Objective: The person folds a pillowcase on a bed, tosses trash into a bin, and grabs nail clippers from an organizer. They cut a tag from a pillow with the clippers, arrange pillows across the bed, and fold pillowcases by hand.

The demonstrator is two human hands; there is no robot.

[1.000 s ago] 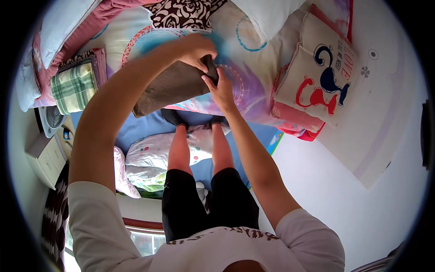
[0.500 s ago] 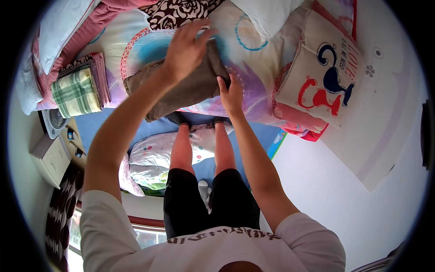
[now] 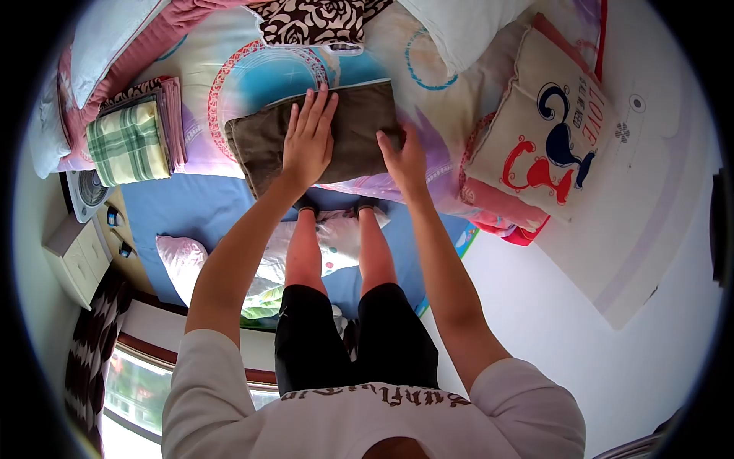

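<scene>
A folded dark brown cloth (image 3: 355, 118) lies near the front edge of the bed, its long sides running left to right. My left hand (image 3: 308, 141) rests flat on its left half, fingers stretched out and pointing away from me. At the cloth's right edge is my right hand (image 3: 404, 159), thumb and fingers apart, the thumb touching the top of the cloth. Just beyond lies a brown-and-cream rose-patterned cloth (image 3: 313, 24). To the left sits a folded stack with a green-and-white checked cloth (image 3: 130, 144) on top.
A printed cushion (image 3: 535, 122) lies at the right on the patterned bedsheet (image 3: 432, 115). White pillows (image 3: 466, 27) are at the far side. On the blue floor mat (image 3: 164, 210) by my legs is a spotted pillow (image 3: 182, 264). A small white drawer cabinet (image 3: 80, 260) stands left.
My left hand has come down from above the rose-patterned cloth onto the brown cloth. The brown cloth now lies flatter and straighter. My right hand has shifted slightly right along its edge.
</scene>
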